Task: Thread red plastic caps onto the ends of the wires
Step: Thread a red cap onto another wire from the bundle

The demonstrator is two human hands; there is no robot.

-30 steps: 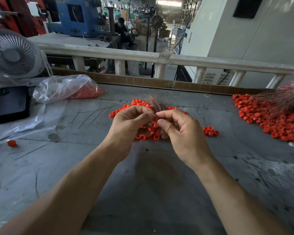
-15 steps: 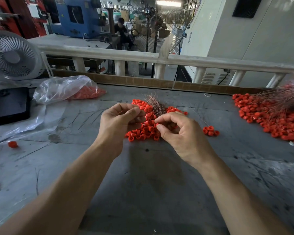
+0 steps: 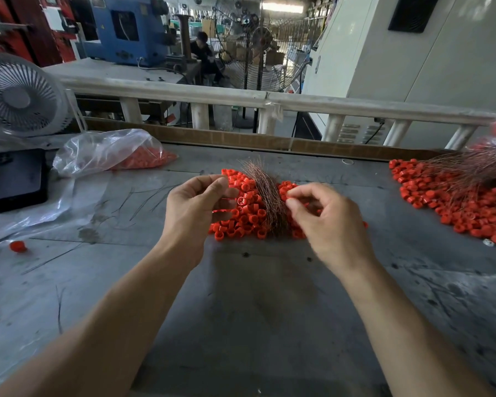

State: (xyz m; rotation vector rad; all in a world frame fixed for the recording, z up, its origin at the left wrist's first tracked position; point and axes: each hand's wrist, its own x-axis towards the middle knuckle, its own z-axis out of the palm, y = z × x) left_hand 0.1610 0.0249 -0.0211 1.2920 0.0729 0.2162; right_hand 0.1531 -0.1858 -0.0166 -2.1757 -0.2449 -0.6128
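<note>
Head view: left hand (image 3: 196, 206) at 10 o'clock of the red caps (image 3: 245, 213), fingers curled, thumb against forefinger; whatever is pinched too small to tell. Right hand (image 3: 324, 217) at 2 o'clock, fingertips pinching 1 cap. Copper wires (image 3: 265, 190) lying across the pile between both hands, on the grey table (image 3: 255, 310).

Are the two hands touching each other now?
Apart. In the head view, the left hand and right hand are separated by a clear gap, where the wire bundle and red caps show.
</note>
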